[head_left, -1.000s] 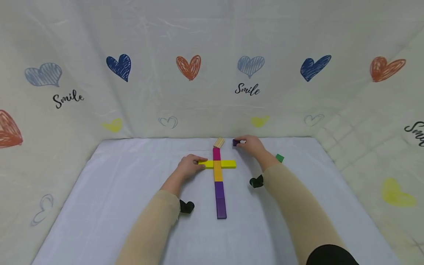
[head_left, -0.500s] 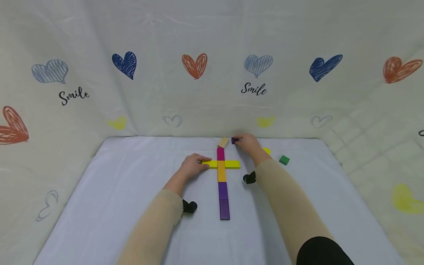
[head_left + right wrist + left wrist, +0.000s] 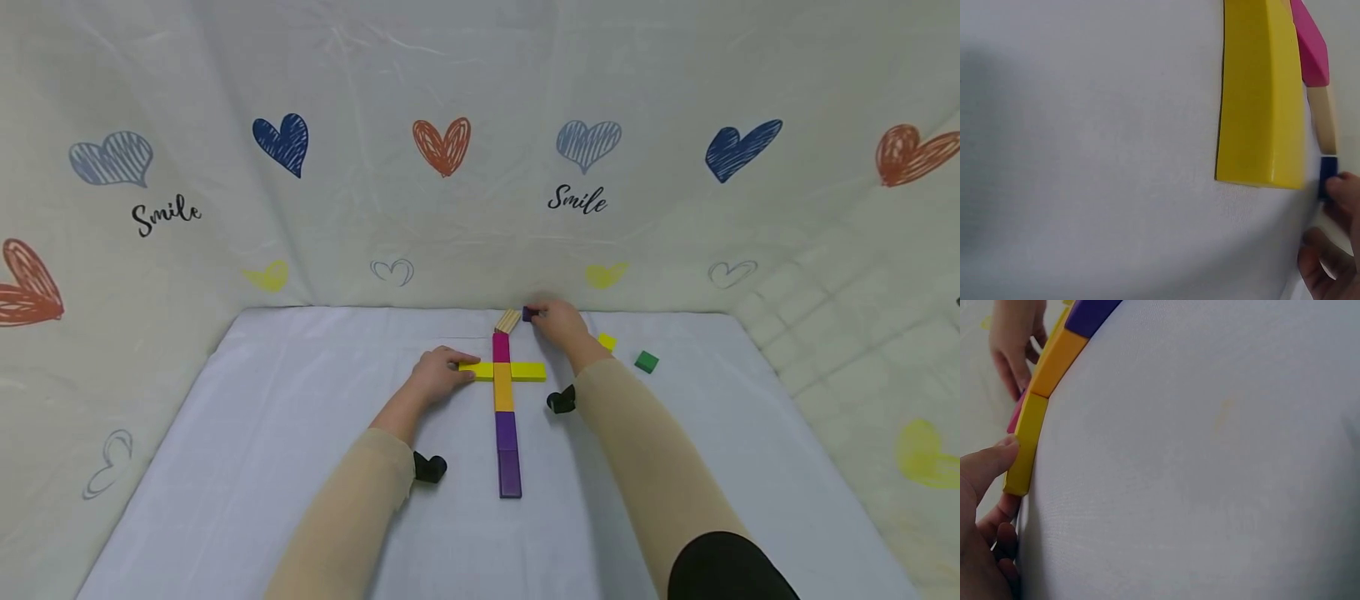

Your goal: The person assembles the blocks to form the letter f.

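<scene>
A cross of flat blocks lies on the white cloth: a yellow bar across a line of magenta, orange and two purple blocks. My left hand holds the yellow bar's left end, thumb against its side. A wooden block sits tilted just beyond the magenta one. My right hand pinches a small purple block right beside the wooden block. In the right wrist view my fingertips touch that small block.
A small yellow block and a green block lie to the right of my right forearm. The heart-printed backdrop rises directly behind the blocks. The cloth's far edge runs along the wall.
My right hand has carried the small purple block a little left, closer to the wooden block, uncovering the small yellow block. My left hand has stayed on the yellow bar.
</scene>
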{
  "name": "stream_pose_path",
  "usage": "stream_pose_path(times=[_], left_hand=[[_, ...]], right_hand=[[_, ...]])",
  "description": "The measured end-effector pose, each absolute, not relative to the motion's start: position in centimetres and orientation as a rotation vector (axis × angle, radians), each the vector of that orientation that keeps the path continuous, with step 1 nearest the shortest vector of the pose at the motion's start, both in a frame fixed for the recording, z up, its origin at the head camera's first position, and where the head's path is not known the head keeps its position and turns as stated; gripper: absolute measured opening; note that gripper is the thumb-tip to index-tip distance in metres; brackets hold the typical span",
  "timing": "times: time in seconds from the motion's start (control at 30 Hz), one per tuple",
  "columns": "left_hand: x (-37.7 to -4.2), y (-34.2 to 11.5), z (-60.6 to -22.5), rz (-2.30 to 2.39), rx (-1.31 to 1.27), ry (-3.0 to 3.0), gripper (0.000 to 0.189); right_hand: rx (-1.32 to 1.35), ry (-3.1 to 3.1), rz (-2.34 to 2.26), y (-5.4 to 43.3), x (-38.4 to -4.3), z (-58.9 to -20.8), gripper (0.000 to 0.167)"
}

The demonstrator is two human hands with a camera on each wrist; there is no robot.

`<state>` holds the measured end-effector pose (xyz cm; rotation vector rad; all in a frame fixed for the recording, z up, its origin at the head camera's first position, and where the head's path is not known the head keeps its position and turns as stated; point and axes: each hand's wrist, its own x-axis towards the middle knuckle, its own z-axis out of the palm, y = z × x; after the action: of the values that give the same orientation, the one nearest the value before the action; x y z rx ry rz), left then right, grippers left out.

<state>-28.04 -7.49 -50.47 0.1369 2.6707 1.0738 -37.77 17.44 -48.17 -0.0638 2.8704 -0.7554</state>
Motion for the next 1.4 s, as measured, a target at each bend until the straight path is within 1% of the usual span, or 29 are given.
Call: stream_pose_path(times=[0.77,1.1,1.4], left_hand=[[-28.0,-7.1,-50.1,1.072,0.161,2.674,0.030],[-27.9,-7.1,-50.2,1.064,0.172,2.675,0.030],[-28.0,-7.5,-50.6,1.058,0.181,2.683,0.030]], right_hand=[[-0.079,2.902,-0.763,18.1,-37.8,-48.5,0.039],[-0.111,2.888,-0.799,20.2,-37.6,-47.8,0.043],[-0.137,2.866,-0.747,22.4,-36.2,-46.6,0.043]])
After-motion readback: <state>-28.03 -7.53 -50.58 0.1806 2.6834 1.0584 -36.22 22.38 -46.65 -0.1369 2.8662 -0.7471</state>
